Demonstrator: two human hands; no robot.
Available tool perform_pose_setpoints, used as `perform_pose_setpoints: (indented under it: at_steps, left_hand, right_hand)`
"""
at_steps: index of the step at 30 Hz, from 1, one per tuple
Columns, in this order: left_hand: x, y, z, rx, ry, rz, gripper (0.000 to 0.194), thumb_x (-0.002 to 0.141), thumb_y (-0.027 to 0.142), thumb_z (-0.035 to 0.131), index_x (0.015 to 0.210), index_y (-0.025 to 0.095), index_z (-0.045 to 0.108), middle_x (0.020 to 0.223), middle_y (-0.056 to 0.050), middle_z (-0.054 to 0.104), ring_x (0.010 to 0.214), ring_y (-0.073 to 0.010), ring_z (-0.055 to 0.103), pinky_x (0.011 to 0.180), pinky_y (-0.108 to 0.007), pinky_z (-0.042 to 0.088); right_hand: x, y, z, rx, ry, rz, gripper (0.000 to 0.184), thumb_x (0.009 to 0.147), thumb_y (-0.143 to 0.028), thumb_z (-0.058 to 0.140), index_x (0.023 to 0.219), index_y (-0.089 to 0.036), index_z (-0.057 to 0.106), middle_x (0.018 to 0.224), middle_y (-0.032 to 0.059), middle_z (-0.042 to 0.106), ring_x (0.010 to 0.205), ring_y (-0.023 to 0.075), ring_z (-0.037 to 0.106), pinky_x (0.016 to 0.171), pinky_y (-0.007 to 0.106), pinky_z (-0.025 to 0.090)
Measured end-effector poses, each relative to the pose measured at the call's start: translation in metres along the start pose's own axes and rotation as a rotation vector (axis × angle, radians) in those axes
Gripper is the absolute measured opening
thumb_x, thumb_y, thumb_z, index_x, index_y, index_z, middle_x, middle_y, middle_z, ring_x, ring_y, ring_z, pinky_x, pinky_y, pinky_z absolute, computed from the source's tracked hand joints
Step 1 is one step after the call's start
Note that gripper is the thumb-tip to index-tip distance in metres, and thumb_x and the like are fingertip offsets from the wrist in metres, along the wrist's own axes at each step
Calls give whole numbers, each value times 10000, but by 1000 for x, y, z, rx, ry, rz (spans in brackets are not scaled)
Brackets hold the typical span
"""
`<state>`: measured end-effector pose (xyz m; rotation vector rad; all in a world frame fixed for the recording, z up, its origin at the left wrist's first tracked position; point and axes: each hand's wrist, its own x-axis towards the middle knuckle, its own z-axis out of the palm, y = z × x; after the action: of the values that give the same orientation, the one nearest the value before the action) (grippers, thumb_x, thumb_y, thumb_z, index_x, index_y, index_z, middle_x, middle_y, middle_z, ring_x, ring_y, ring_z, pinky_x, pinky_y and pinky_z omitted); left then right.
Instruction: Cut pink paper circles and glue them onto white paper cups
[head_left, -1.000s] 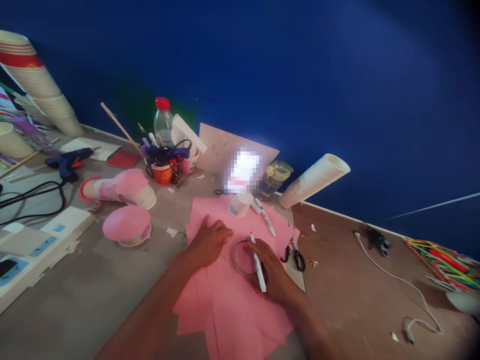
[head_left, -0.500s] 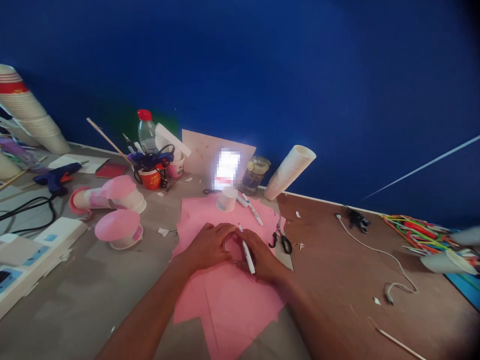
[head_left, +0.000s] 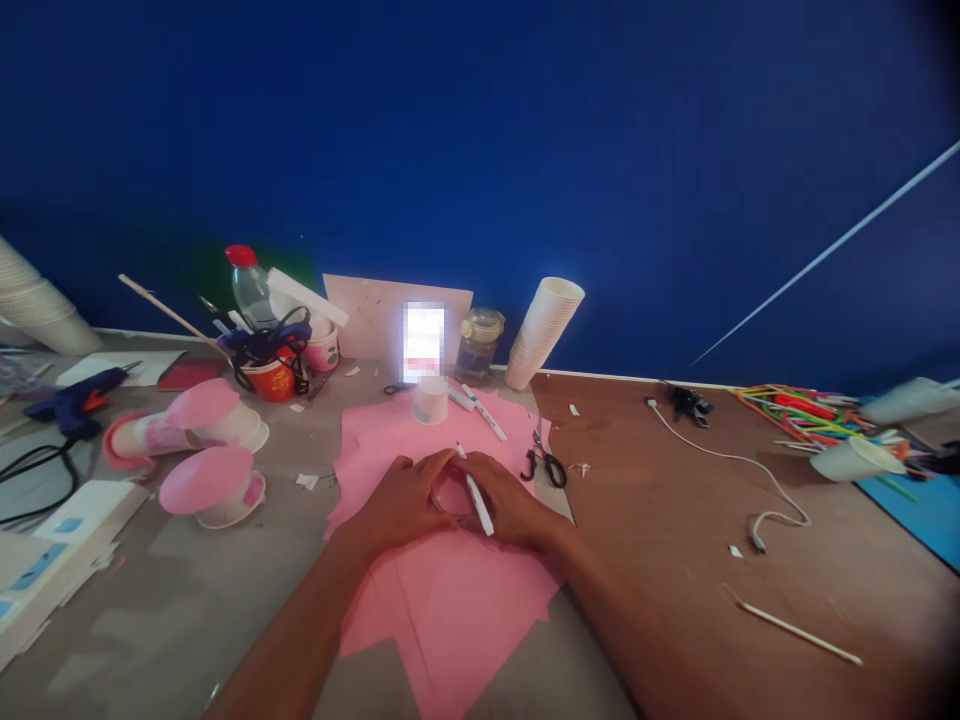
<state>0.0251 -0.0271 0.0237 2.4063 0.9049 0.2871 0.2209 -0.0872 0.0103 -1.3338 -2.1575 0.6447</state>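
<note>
Both of my hands rest over a cut pink paper sheet [head_left: 439, 610]. In my right hand [head_left: 510, 505] is a slim white marker [head_left: 480, 505], its dark tip pointing away from me. My left hand [head_left: 405, 500] curls its thumb and fingers around a thin round rim [head_left: 435, 502] lying on the pink paper. The fingers cover most of that round thing, so its kind cannot be made out. Just beyond my hands a small white paper cup [head_left: 430, 402] stands on the paper. Black-handled scissors [head_left: 553, 468] lie to the right.
Beside the cup are white markers [head_left: 486, 412]. Behind stand a bright phone [head_left: 424, 340], a glass jar [head_left: 480, 345] and a leaning cup stack [head_left: 546, 330]. Pink-topped cup pieces [head_left: 214, 480], a glue gun [head_left: 75, 405] and a power strip [head_left: 52, 570] lie left; a cable [head_left: 720, 455] right.
The view has turned slightly right, so things on the table appear further left. My hands keep nearly the same hold on the marker and the round rim.
</note>
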Motion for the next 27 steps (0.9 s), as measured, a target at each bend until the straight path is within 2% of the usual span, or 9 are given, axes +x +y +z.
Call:
perform_pose_setpoints:
  at_steps: [5, 9, 12, 15, 17, 19, 21, 23, 27]
  left_hand:
    - [0, 3, -3, 13, -3, -1, 783, 672, 479, 664, 1340, 273, 311, 1175, -40, 611, 938, -236, 576, 837, -351, 358]
    - [1, 7, -5, 13, -27, -19, 772, 686, 459, 657, 1338, 262, 293, 989, -14, 678, 848, -227, 606, 827, -357, 345]
    - [2, 9, -6, 23, -38, -33, 743, 687, 451, 654, 1318, 257, 313, 879, 2, 688, 798, -230, 614, 800, -354, 342]
    - [2, 8, -5, 60, -28, -65, 727, 675, 419, 662, 1302, 259, 333, 797, 10, 683, 787, -247, 606, 760, -342, 344]
    - [1, 7, -4, 86, -30, -85, 737, 659, 423, 669, 1299, 266, 337, 764, 9, 678, 806, -267, 595, 719, -330, 344]
    - [1, 5, -4, 94, -41, -85, 743, 649, 452, 670, 1291, 271, 344, 771, 3, 678, 820, -277, 586, 691, -320, 342]
    - [0, 4, -5, 89, -40, -77, 741, 648, 471, 665, 1286, 271, 345, 790, -1, 677, 828, -277, 581, 687, -316, 341]
    - [0, 4, -5, 82, -37, -68, 733, 653, 472, 661, 1284, 277, 343, 804, 1, 676, 825, -271, 579, 696, -316, 343]
    - [0, 3, -4, 85, -32, -60, 751, 666, 467, 650, 1311, 278, 317, 836, -4, 677, 829, -266, 581, 719, -322, 350]
  right_hand:
    - [1, -4, -3, 14, 4, -9, 770, 714, -325, 693, 1384, -205, 334, 1340, 132, 462, 1227, 268, 413, 1048, 452, 316]
    - [1, -5, -5, 57, 26, -28, 769, 697, -309, 698, 1374, -208, 347, 1285, 122, 508, 1206, 262, 433, 1052, 446, 308]
    - [-2, -2, -5, 164, 71, -29, 738, 705, -334, 677, 1361, -213, 361, 1326, 116, 478, 1240, 266, 409, 1064, 452, 293]
    - [-3, 4, -3, 427, 296, 85, 551, 822, -408, 537, 1324, -228, 398, 1329, 103, 479, 1212, 245, 455, 987, 423, 392]
    - [-1, 9, -1, 623, 516, 214, 448, 889, -447, 399, 1269, -218, 455, 1178, 103, 582, 1064, 228, 562, 834, 383, 488]
    - [4, 13, 2, 736, 680, 321, 436, 899, -467, 340, 1172, -187, 532, 941, 88, 644, 841, 204, 615, 667, 333, 510]
    - [9, 16, 3, 747, 742, 398, 399, 877, -458, 373, 1053, -169, 585, 743, 45, 618, 650, 164, 580, 563, 287, 475]
    - [14, 16, 4, 714, 742, 448, 315, 851, -414, 419, 965, -175, 590, 640, 2, 565, 549, 132, 522, 521, 257, 437]
    - [20, 12, 3, 666, 695, 479, 159, 790, -332, 492, 833, -191, 550, 623, -23, 543, 561, 122, 520, 531, 233, 425]
